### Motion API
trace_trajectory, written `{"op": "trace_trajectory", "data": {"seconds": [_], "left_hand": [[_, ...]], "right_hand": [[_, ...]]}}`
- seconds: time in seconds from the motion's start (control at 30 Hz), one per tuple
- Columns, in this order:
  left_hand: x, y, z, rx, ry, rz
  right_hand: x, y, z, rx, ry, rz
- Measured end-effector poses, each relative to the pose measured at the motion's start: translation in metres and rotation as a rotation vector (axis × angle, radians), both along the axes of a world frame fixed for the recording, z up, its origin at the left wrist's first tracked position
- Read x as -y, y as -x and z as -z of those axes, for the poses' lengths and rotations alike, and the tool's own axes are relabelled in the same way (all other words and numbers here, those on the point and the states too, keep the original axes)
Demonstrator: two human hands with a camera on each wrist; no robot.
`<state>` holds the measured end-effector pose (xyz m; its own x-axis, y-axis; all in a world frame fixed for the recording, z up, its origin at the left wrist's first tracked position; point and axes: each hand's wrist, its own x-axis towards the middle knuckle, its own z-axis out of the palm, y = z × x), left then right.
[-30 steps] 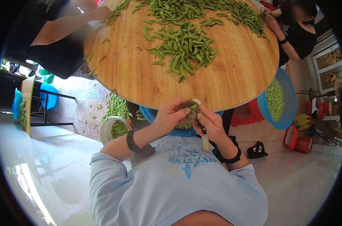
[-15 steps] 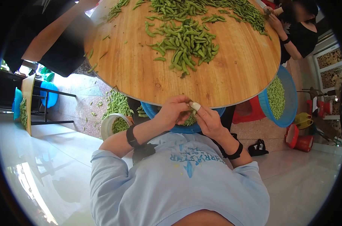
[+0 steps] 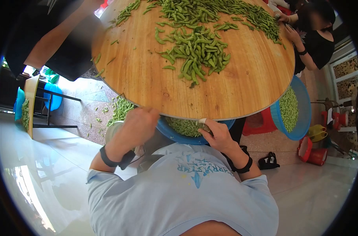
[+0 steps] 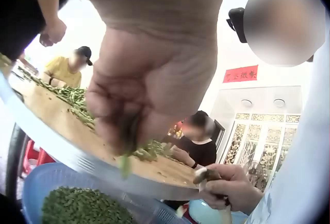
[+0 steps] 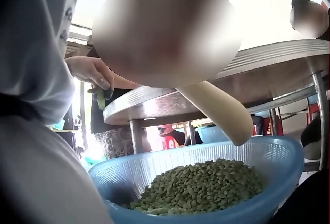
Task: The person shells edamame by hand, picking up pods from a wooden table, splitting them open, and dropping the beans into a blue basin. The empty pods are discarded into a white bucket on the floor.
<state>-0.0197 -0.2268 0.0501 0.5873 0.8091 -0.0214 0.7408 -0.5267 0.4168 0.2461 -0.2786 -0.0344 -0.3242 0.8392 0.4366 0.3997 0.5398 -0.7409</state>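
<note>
My left hand (image 3: 137, 128) is out to the left of the table's near edge, knuckles up. In the left wrist view it pinches a green edamame pod (image 4: 125, 166) that hangs from the fingertips; whether beans are inside I cannot tell. My right hand (image 3: 220, 135) is over the blue basket (image 3: 173, 135), fingers loosely bent, with nothing seen between them. Pale wraps cover some of its digits, and one wrapped finger (image 5: 221, 112) points straight down over the basket. Shelled green beans (image 5: 201, 188) heap inside. A pile of pods (image 3: 196, 53) lies on the round wooden table (image 3: 139, 82).
Another blue basket of beans (image 3: 288, 108) stands right of the table, by a red stool (image 3: 259, 122). Loose pods (image 3: 120, 110) cover floor at the left, near a pale bucket (image 3: 113, 131). Two other people sit around the table, at left and right.
My hands were together at a pod by the table edge. Now the left has moved away to the left with a pod, while the right stays near the basket.
</note>
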Motion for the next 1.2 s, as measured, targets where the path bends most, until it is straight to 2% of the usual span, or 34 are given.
{"op": "trace_trajectory", "data": {"seconds": [0.07,0.1,0.17,0.2,0.27,0.3,0.37,0.5,0.57,0.6,0.67,0.7,0.77,0.8,0.87,1.0,1.07,1.2], "left_hand": [[-0.013,0.005,-0.005,-0.067,-0.237,-0.027],[-0.023,0.002,-0.004,-0.072,-0.242,-0.033],[-0.047,-0.017,0.008,0.192,-0.178,-0.049],[-0.059,-0.028,0.014,0.197,-0.178,-0.049],[-0.080,-0.050,0.030,0.287,-0.325,0.023],[-0.087,-0.056,0.036,0.290,-0.324,0.026],[-0.099,-0.064,0.046,0.153,-0.406,0.077],[-0.102,-0.063,0.051,0.182,-0.383,0.033],[-0.095,-0.060,0.044,0.306,-0.265,-0.078],[-0.088,-0.060,0.036,0.305,-0.264,-0.077],[-0.069,-0.061,0.022,0.452,0.199,-0.213],[-0.059,-0.064,0.024,0.453,0.200,-0.211],[-0.041,-0.070,0.030,0.873,0.684,-0.224],[-0.035,-0.073,0.029,0.875,0.686,-0.223],[-0.027,-0.077,0.028,1.006,0.890,-0.220],[-0.022,-0.075,0.041,1.027,0.883,-0.228],[-0.020,-0.076,0.045,1.060,0.883,-0.217],[-0.016,-0.080,0.041,1.135,0.859,-0.202]], "right_hand": [[-0.002,0.002,0.000,-0.026,0.041,-0.031],[-0.002,0.004,-0.003,-0.030,0.036,-0.037],[0.000,0.007,-0.016,-0.040,0.162,-0.055],[0.000,0.007,-0.018,-0.035,0.161,-0.055],[0.000,0.005,-0.021,-0.089,0.158,-0.044],[0.001,0.004,-0.021,-0.087,0.159,-0.040],[0.002,-0.001,-0.021,-0.090,0.162,-0.026],[0.002,-0.006,-0.016,-0.124,0.123,-0.029],[0.002,-0.007,-0.025,-0.428,0.554,-0.061],[0.001,-0.006,-0.027,-0.430,0.554,-0.060],[-0.005,-0.003,-0.029,-0.608,0.647,-0.022],[-0.008,-0.001,-0.030,-0.608,0.648,-0.019],[-0.014,0.002,-0.032,-0.805,0.688,-0.098],[-0.016,0.004,-0.033,-0.804,0.689,-0.096],[-0.017,0.007,-0.033,-0.830,0.766,-0.096],[-0.014,0.011,-0.032,-0.775,0.720,-0.089],[-0.014,0.012,-0.032,-1.003,0.834,-0.128],[-0.015,0.011,-0.026,-0.989,0.822,-0.006]]}}
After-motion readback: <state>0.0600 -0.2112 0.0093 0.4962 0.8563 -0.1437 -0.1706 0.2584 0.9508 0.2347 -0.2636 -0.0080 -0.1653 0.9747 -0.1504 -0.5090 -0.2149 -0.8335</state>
